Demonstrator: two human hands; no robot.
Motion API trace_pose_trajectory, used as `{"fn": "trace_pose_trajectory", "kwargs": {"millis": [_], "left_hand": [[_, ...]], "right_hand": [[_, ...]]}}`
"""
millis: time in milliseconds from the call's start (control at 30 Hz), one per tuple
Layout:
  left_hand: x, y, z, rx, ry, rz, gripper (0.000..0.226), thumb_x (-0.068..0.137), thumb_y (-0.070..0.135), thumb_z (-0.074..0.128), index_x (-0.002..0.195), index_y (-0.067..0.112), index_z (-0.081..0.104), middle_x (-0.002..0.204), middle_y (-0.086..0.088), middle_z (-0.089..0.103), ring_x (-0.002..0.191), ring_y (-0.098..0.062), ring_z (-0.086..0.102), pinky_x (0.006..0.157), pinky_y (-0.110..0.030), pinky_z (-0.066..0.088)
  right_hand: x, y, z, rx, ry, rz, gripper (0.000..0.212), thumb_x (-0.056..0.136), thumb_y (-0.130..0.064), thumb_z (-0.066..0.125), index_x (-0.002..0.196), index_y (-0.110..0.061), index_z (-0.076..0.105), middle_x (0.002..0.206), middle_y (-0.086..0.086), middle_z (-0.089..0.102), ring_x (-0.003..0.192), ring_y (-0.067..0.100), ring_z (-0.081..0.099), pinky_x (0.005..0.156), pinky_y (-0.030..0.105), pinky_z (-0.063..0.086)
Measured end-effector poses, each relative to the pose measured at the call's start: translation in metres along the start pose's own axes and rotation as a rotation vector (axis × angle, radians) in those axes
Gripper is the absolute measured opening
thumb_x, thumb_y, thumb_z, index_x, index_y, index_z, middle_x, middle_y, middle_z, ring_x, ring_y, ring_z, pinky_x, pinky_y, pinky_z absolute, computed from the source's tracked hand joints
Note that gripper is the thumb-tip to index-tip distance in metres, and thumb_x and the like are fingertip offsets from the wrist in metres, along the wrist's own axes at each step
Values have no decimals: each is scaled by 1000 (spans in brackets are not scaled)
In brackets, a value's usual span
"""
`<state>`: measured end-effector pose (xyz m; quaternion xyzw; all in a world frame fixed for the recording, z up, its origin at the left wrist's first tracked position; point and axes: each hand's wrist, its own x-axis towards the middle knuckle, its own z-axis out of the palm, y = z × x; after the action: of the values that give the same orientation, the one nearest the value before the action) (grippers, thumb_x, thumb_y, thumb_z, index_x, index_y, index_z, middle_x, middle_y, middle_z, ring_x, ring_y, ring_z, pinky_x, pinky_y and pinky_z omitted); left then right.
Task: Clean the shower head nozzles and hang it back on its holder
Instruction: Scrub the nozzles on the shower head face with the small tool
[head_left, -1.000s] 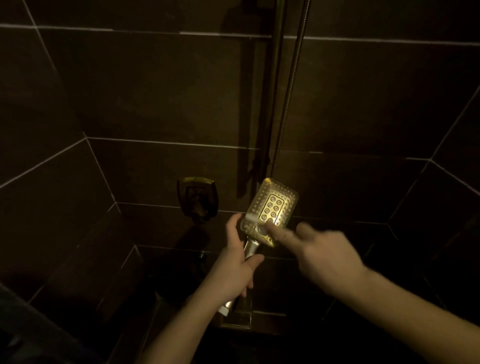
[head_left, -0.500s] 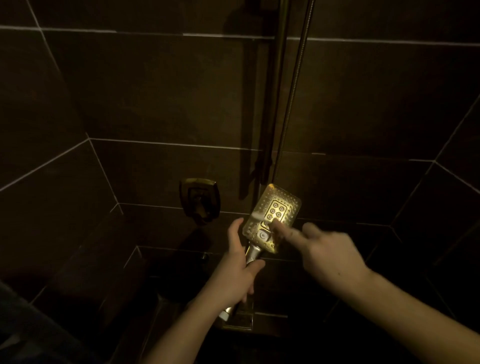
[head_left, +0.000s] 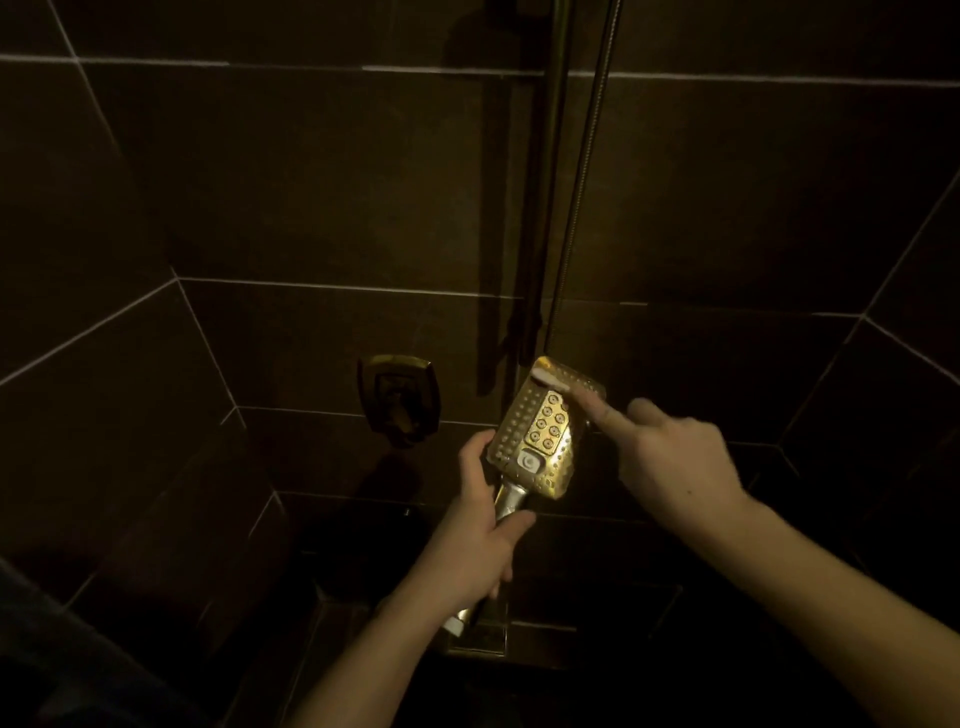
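the left hand (head_left: 480, 535) is wrapped around the handle of the gold shower head (head_left: 540, 431), thumb up along its left edge, holding it near the middle of the view with the nozzle face turned toward the camera and the head tilted toward 1 o'clock. the right hand (head_left: 670, 457) comes in from 4 o'clock, grasping nothing; its index finger (head_left: 592, 408) is stretched out with the tip touching the upper right part of the nozzle face, the other fingers loosely curled back. the face shows rows of small holes, a centre block of larger round nozzles and a pale button just below it. at 9 o'clock of the shower head a gold wall fitting (head_left: 399, 397) sits on the dark tiled wall (head_left: 311, 182). a metal hose (head_left: 584, 156) and a vertical rail (head_left: 543, 208) run up toward 12 o'clock behind the head. the light is dim.
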<state>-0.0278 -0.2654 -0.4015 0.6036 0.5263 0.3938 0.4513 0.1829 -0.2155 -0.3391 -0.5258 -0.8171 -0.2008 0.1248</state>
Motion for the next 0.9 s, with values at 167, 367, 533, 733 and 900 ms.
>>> {"fn": "trace_pose_trajectory", "kwargs": {"millis": [167,367,533,733,900], "left_hand": [[-1,-3,1,7,17,-7,86,100,13,61,135,68,5,128,4,62,52,-12,60,43,-28,47],[-6,-6,-2,36,20,-36,88,100,16,62,141,62,0,133,5,60,54,-11,61,45,-26,48],[-4,-7,-6,38,26,-34,87,100,14,61,141,64,3,133,3,58,53,-14,61,44,-27,49],[-6,-8,-11,50,-5,-36,86,99,12,62,137,66,6,126,2,62,54,-16,61,43,-29,48],[-3,-12,-4,8,-6,-50,87,100,10,60,146,56,2,124,0,64,50,-15,59,40,-29,46]], "right_hand": [[-20,-23,5,78,-44,-146,88,72,-19,77,149,-32,37,75,2,58,37,11,44,32,23,32],[-6,-12,3,42,-38,-9,82,91,-19,54,150,-42,3,90,1,59,45,8,38,38,25,38],[-15,-24,11,103,-163,-94,92,92,-19,55,150,-41,-12,94,2,59,49,8,43,40,26,42],[-3,-7,7,52,-77,14,84,96,-21,51,150,-43,-8,89,-4,50,50,6,40,43,24,41],[-20,-38,7,117,-227,-188,82,98,-22,45,151,-43,-13,109,3,57,68,18,63,54,30,46]]}}
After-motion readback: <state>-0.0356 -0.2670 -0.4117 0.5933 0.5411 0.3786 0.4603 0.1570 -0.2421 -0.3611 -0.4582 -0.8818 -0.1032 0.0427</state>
